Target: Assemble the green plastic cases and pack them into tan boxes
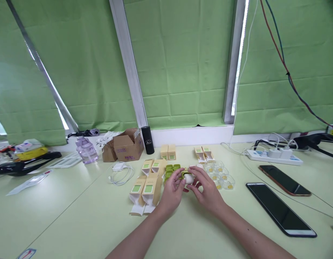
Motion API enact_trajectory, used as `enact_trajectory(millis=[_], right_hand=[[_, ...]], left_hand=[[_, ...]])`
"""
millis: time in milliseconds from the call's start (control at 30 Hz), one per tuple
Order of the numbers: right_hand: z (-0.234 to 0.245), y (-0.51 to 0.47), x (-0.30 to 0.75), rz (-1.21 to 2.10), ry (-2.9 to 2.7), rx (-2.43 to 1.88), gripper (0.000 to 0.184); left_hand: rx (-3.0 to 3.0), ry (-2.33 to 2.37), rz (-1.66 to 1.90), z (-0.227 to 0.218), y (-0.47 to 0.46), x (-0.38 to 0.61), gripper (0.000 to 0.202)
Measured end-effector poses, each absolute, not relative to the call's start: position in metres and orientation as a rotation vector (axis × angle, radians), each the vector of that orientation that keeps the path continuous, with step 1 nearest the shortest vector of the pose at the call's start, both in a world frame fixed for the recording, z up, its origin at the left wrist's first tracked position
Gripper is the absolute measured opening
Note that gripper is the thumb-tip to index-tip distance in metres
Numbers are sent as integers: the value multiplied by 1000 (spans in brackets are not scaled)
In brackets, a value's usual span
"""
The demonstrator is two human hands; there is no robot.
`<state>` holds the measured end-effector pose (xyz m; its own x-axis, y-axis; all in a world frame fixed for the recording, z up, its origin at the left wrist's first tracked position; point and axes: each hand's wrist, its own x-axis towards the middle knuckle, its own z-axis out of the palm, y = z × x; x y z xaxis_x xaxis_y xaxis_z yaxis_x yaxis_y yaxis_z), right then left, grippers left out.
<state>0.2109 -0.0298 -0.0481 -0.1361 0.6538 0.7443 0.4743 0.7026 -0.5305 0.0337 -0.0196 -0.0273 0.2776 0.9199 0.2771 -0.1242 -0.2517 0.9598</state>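
Above the middle of the table, my left hand (172, 189) and my right hand (209, 189) come together around a white rounded, egg-like piece (188, 178). A small olive-green holder (183, 173) shows at its upper left, partly covered by my fingers. The fingers of both hands are curled and closed on this pair; its underside is hidden. Just behind my left hand stand several green square cups (169, 168), partly covered. Beside my right hand lie clear plastic cups (228, 182) with yellow spots in them.
Open beige boxes (151, 189) with green labels stand left of my hands, and more small boxes (168, 152) behind. Farther back are a cardboard carton (128, 146), black bottle (147, 140) and purple bottle (87, 150). Phones (281, 208) and a power strip (274, 157) lie right.
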Motion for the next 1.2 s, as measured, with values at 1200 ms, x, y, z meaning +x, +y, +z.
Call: enact_trajectory(millis=[1200], right_hand=[[-43, -34, 209, -97, -1922, -838, 41]], left_hand=[[1463, 809, 1305, -11, -26, 43, 27]])
